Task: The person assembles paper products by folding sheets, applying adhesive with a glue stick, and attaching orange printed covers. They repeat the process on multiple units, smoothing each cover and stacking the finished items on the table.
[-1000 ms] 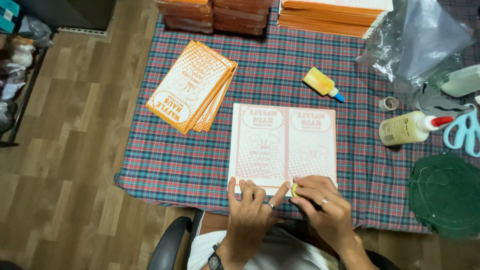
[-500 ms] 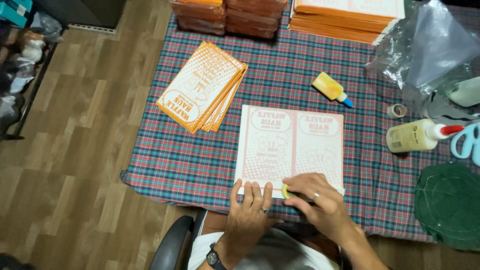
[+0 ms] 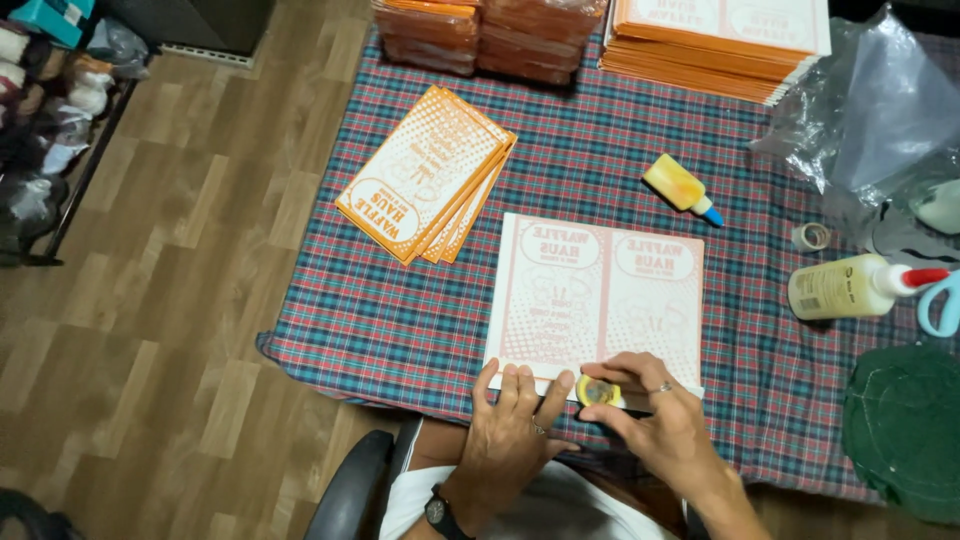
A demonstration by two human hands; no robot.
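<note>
A small yellowish roll of tape [image 3: 598, 391] sits at the near edge of the flat pale printed sheet [image 3: 600, 295], at about six o'clock on that sheet, where the paper meets the table's front edge. The sheet's long axis runs from three to nine o'clock, with a fold line down its middle.

The right hand [image 3: 665, 430] is the nearer one: its thumb and forefinger are pinched closed around the roll, which lies toward ten o'clock from the palm. The left hand [image 3: 510, 430] lies just beside it at nine o'clock, fingers [image 3: 515, 385] spread open and pressed flat on the sheet's near edge, gripping nothing.

Farther out on the plaid tablecloth [image 3: 400, 330], a fanned stack of orange printed sheets [image 3: 428, 175] lies toward ten o'clock, a yellow glue stick [image 3: 682, 188] toward one o'clock, and a glue bottle [image 3: 850, 287] toward three o'clock.
</note>
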